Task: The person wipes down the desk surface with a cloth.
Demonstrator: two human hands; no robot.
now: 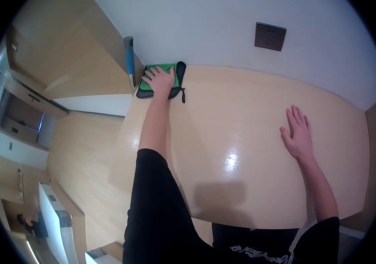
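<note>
My left hand (159, 81) lies with fingers spread on a green cloth (177, 81) with dark grey edging, pressing it flat at the far left corner of the pale wooden tabletop (223, 114). A dark hanging loop sticks out from the cloth's right side. My right hand (299, 134) rests palm down on the right part of the tabletop, fingers stretched and thumb apart, with nothing in it. A ring shows on one finger.
A blue and grey handle (129, 61) stands upright just left of the cloth; its lower end is hidden. A dark wall socket (270, 36) is above the table. At far left are a mattress (55, 215), a doorway and another person (36, 224).
</note>
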